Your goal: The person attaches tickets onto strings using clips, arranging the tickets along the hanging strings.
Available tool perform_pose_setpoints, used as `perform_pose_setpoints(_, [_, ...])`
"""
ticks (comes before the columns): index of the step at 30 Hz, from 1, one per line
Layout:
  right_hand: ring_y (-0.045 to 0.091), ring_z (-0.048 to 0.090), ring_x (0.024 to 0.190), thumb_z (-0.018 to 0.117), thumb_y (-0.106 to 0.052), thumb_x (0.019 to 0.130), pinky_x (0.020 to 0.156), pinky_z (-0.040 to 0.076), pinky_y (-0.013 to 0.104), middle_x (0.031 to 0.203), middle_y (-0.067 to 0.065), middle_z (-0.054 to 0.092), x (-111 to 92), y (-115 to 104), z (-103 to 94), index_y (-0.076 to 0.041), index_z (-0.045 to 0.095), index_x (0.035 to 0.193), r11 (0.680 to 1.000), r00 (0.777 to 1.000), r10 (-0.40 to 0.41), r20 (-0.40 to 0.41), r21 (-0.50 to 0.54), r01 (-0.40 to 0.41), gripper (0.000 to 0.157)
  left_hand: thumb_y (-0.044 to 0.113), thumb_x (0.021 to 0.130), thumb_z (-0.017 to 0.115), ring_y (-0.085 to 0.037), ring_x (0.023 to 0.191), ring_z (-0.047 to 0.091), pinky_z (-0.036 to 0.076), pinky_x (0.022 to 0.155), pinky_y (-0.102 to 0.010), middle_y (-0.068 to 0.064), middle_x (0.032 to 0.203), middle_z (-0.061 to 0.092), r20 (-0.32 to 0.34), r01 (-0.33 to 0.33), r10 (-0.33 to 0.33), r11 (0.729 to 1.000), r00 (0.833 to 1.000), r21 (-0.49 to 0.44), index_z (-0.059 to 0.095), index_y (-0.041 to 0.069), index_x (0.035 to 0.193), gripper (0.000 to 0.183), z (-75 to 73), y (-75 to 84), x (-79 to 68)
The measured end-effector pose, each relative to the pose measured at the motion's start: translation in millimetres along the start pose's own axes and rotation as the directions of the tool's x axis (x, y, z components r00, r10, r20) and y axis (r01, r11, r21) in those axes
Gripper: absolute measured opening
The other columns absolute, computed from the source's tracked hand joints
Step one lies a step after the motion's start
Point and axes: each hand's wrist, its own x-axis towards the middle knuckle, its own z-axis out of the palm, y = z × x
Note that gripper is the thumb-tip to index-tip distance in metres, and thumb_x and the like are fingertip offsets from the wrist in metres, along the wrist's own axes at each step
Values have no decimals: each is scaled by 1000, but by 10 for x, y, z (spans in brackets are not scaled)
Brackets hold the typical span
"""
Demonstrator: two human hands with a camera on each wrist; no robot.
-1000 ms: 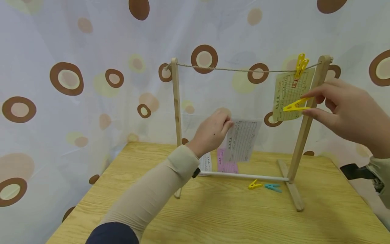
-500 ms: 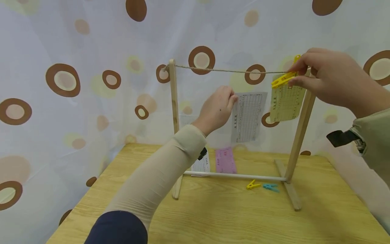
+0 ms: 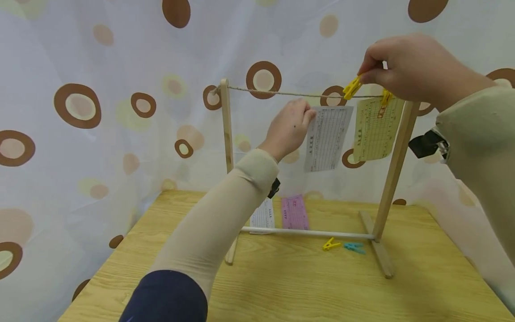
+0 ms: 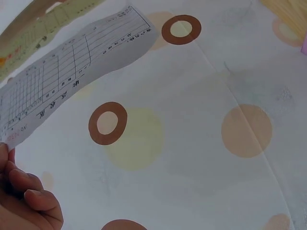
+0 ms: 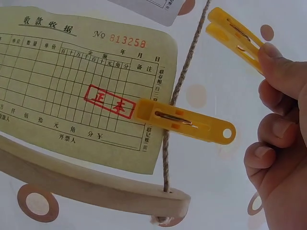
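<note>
My left hand point(image 3: 287, 127) pinches a white receipt slip point(image 3: 330, 138) by its upper left corner, and the slip hangs just below the string point(image 3: 277, 92). In the left wrist view, that slip point(image 4: 72, 67) bends and shows printed rows. My right hand point(image 3: 410, 67) holds a yellow clothespin point(image 3: 352, 88) between thumb and fingers, at string height above the slip's right side. A yellow receipt slip point(image 3: 378, 129) hangs at the string's right end. A second yellow clothespin point(image 5: 184, 122) clamps it there, as the right wrist view shows.
The string runs between two wooden posts point(image 3: 396, 170) joined low down by a white rod point(image 3: 314, 232). On the table point(image 3: 281, 281) lie a yellow clothespin point(image 3: 331, 244), a blue clothespin point(image 3: 355, 248), a pink slip point(image 3: 294, 212) and a white slip point(image 3: 262, 217).
My left hand has raised the white slip from low down to near the string. My right hand has moved up and left with its clothespin, past the yellow slip.
</note>
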Motion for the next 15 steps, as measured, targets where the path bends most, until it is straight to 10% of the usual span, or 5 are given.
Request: perform_pose_setpoints(15, [25, 57, 69, 66, -24, 100, 61, 46, 39, 100, 15, 65, 171, -63, 101, -2, 72, 116, 999, 974, 21, 225, -28, -15, 28, 31, 110, 43, -14, 89, 50, 39, 75, -25, -3, 95, 55, 25, -3, 5, 999, 1000, -49, 55, 11, 101, 24, -20, 62, 75])
